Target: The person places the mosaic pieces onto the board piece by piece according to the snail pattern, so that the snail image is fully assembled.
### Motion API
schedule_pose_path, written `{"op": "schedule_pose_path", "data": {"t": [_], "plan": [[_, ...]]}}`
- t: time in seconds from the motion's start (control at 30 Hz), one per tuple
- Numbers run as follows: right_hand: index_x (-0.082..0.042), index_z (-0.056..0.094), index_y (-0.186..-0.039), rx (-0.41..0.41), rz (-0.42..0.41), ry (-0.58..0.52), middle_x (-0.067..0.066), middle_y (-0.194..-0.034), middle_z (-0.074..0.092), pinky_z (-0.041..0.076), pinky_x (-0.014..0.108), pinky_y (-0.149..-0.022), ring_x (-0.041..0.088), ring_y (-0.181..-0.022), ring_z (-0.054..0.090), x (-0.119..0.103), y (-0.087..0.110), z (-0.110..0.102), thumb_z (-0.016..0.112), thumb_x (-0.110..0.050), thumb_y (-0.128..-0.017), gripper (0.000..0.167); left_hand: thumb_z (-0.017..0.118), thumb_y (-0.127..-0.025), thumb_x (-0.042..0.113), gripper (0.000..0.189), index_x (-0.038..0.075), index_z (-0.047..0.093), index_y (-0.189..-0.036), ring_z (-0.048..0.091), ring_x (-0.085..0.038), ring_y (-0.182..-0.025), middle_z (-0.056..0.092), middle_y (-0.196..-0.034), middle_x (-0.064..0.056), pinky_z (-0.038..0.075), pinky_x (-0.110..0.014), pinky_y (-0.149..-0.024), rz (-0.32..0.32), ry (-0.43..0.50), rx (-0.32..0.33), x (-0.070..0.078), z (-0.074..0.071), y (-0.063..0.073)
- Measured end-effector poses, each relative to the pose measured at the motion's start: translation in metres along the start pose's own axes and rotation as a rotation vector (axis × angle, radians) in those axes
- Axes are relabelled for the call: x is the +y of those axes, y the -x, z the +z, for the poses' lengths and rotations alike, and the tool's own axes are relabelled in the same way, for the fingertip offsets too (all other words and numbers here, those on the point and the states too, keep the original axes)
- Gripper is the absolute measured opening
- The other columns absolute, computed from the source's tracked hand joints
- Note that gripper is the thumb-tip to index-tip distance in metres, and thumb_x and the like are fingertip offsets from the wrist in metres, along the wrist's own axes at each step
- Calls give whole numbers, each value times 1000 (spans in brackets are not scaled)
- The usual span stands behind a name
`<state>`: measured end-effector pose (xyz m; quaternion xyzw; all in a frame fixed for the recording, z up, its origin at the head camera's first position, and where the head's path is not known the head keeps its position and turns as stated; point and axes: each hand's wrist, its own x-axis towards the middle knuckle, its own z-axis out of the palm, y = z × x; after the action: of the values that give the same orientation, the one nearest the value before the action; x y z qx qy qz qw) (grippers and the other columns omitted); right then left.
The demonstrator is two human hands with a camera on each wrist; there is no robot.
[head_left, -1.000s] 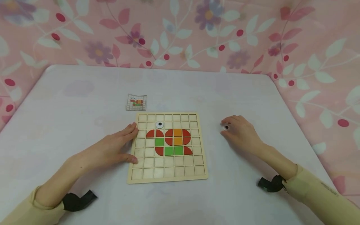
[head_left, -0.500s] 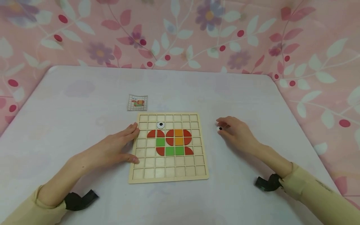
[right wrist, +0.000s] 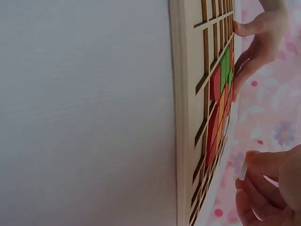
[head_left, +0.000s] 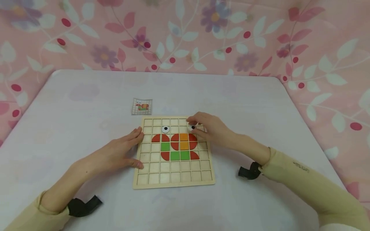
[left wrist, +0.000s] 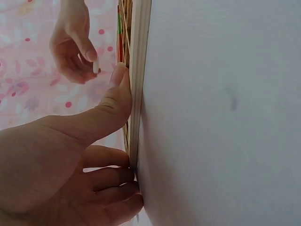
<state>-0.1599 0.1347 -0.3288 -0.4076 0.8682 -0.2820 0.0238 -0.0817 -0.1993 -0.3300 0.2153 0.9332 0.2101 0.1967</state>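
A square wooden grid board [head_left: 174, 185] lies on the table, with red, orange and green tiles set in its cells. My left hand [head_left: 117, 153] rests against the board's left edge, thumb over the rim and fingers spread along the side. Above the board's upper right part, my right hand [head_left: 215, 130] pinches a white round eye piece [head_left: 192, 128] between thumb and fingers. In the right wrist view, this eye piece [right wrist: 243, 170] appears edge-on, apart from the board. A matching eye piece [head_left: 165, 129] sits in the second row, above the red tiles [head_left: 165, 138].
A small picture card [head_left: 142, 106] showing a similar coloured pattern on a grid lies behind the board's upper left corner. The table [head_left: 86, 106] has a pale cloth, and a pink floral curtain [head_left: 185, 35] hangs behind it.
My right hand has carried the pinched eye piece leftward from the table at the right to above the board. My left hand has stayed on the board's left edge.
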Motion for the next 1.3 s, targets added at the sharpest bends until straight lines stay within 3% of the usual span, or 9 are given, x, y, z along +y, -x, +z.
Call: {"op": "schedule_pose_path", "data": {"t": [0.3, 0.5, 0.97, 1.1, 1.3], "plan": [[-5, 67, -122, -203, -101, 33, 4, -114, 67, 51, 28, -93, 16, -103, 62, -32, -70, 31, 68, -14, -96, 27, 77, -76, 59, 109, -1, 31, -155, 20, -40, -151, 16, -165, -19, 34, -61, -112, 5, 17, 5, -3, 3, 0], [-6, 66, -124, -286, -87, 58, 5, -113, 69, 48, 28, -93, 17, -101, 58, -36, -91, 41, 67, -13, -97, 29, 79, -76, 57, 109, -1, 30, -155, 20, -39, -152, 16, -166, -18, 34, -58, -113, 11, 25, 7, -2, 4, -1], [-7, 68, -120, -256, -44, -11, 3, -114, 69, 48, 29, -96, 15, -101, 61, -36, -93, 49, 67, -12, -97, 24, 78, -76, 57, 108, -1, 32, -154, 21, -39, -151, 17, -166, -18, 36, -58, -112, 12, 13, 11, 0, 3, -1], [-9, 69, -119, -244, -53, 14, 2, -114, 69, 49, 28, -96, 14, -103, 61, -33, -88, 47, 65, -14, -98, 22, 78, -76, 57, 108, -2, 32, -154, 20, -39, -151, 17, -166, -19, 35, -58, -112, 10, 14, 10, -1, 3, 0], [-11, 69, -117, -233, -19, 63, 1, -113, 65, 49, 30, -91, 16, -103, 56, -31, -77, 45, 74, -27, -93, 30, 77, -76, 58, 109, -2, 31, -154, 21, -40, -151, 17, -165, -20, 36, -58, -112, 12, 1, 10, -3, 2, 0]]}}
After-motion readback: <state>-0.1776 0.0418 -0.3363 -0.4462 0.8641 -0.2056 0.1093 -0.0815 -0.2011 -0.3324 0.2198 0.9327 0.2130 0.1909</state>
